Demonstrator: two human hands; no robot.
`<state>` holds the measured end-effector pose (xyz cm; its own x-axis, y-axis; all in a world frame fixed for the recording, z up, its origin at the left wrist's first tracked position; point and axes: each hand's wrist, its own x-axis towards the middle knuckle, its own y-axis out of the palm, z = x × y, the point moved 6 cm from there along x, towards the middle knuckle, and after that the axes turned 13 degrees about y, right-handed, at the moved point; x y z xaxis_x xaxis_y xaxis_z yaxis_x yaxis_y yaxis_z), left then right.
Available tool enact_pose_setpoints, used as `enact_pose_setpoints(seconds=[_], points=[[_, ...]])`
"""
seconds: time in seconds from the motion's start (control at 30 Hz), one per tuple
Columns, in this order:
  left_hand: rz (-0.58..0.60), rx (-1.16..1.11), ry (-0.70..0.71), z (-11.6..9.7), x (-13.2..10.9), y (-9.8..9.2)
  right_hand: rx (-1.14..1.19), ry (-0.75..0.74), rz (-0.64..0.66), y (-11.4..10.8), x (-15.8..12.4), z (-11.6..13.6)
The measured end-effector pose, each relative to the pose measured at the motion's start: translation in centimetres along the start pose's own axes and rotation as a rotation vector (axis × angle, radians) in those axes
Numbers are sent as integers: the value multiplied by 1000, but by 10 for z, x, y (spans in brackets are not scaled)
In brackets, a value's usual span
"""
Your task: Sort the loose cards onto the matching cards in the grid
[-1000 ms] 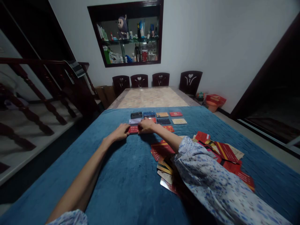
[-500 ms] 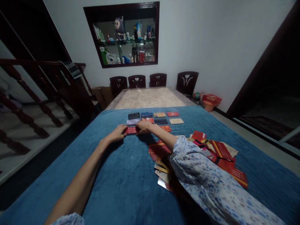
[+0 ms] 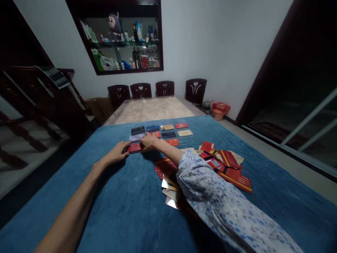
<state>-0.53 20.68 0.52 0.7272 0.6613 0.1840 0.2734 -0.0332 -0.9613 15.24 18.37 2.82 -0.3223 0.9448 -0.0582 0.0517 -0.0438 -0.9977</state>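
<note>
A small stack of red cards (image 3: 134, 148) lies on the blue cloth (image 3: 123, 196) between my two hands. My left hand (image 3: 118, 151) is at the stack's left end, with thumb and forefinger around its near and far corners. At the right end, the fingers of my right hand (image 3: 149, 142) are curled and closed on the stack, partly hiding it. Behind it are lilac cards (image 3: 136, 137) and red cards (image 3: 156, 135), the latter partly covered by my right hand. An orange-red card (image 3: 172, 142) lies just right of my right wrist.
Farther back sit black cards (image 3: 138, 130), blue cards (image 3: 152, 128), a yellowish card (image 3: 167, 127), a red card (image 3: 181, 125), a dark card (image 3: 169, 134) and a cream card (image 3: 185, 133). A loose card heap (image 3: 229, 168) spreads under and beside my right sleeve. Chairs (image 3: 196, 90) stand beyond the table.
The view has turned to the right, so everything sits farther left. Both hands stay at the ends of the red card stack; my left thumb and forefinger look a little wider apart.
</note>
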Motion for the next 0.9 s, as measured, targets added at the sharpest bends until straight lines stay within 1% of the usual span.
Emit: enact_pose_setpoints(seconds=[0.1,0.17,0.3,0.4,0.67,0.77,0.9], points=[[-34,40,-9,-1,2,-7,-12,-10,-39,-5,-5,-3],[-80,71,5,-6,3,-12,-20,-21,-82,-10,-10,-6],[-191,97,77,-25,8,-22,-18,-26,-155,-20,-22,-15],[-239,82,140,-41,12,-26,-11,-9,-194,-26,-32,-24],[-259,59,235,-81,21,-25,-15,17,-281,-34,-72,-49],[-226,62,291,-100,24,-22,-17,14,-298,-31,-86,-57],[-234,87,357,-125,26,-18,-11,22,-316,-23,-107,-71]])
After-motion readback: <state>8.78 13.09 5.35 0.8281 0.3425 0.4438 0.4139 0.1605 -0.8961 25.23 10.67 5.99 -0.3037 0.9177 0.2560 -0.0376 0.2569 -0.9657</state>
